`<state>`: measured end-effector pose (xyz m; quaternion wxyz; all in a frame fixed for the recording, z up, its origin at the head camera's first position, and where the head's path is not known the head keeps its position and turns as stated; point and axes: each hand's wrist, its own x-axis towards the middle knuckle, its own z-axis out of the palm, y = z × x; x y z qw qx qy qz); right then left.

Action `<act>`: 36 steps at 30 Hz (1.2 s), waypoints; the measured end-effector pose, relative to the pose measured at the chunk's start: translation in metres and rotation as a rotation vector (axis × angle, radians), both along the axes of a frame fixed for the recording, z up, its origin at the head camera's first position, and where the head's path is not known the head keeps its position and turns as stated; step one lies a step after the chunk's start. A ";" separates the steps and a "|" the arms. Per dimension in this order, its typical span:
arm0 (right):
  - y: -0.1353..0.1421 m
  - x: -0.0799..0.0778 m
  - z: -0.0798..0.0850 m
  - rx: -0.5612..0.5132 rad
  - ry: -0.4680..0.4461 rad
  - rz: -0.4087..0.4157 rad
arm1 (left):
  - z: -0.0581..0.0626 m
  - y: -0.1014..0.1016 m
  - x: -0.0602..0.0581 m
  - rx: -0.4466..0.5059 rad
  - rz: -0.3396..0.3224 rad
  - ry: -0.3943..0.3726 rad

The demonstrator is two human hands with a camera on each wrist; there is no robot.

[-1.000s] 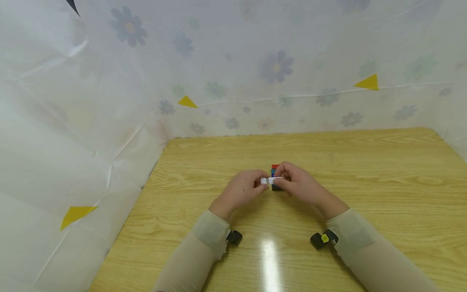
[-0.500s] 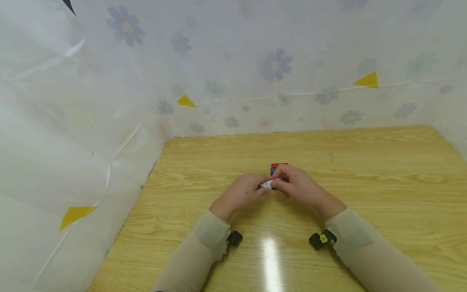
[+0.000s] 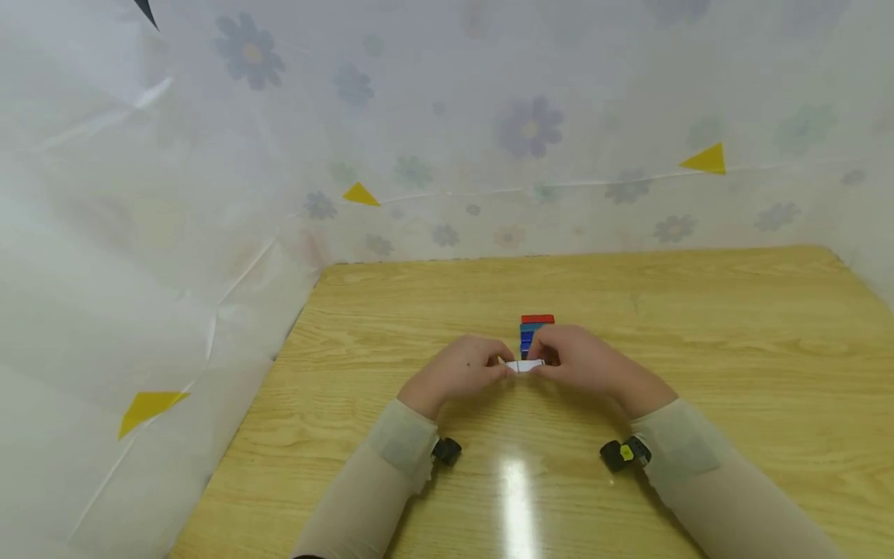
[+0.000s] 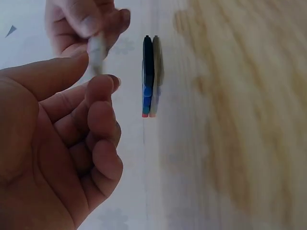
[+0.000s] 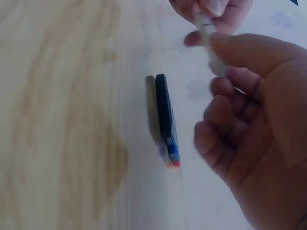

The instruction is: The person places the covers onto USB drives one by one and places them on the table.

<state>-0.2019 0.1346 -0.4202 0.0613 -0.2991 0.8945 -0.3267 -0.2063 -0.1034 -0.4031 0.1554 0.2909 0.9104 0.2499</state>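
A small white USB stick [image 3: 525,366] with a thin dark seam across it is held level between both hands, just above the table. My left hand [image 3: 457,373] pinches its left end between thumb and fingertips. At the right end, my right hand [image 3: 587,365] pinches it the same way. The left wrist view shows the stick [image 4: 97,55] blurred between the thumbs and fingers. Close beyond the hands lies a row of flat coloured sticks: a red one [image 3: 538,319] farthest away, then teal, blue and a dark one [image 4: 148,62]. The right hand partly covers the row.
The wood-grain table [image 3: 391,303] reflects a bright light streak near its front. Behind it hangs a pale flowered sheet [image 3: 447,155] with yellow triangles, and a white sheet [image 3: 105,272] runs along the left side.
A second ago the white stick's two parts stood apart with metal showing between them; now they meet at the seam. Both hands have come slightly nearer, and more of the coloured row shows.
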 end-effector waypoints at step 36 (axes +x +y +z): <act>0.013 -0.003 -0.008 0.207 -0.004 -0.068 | -0.006 -0.007 -0.004 0.000 -0.057 -0.097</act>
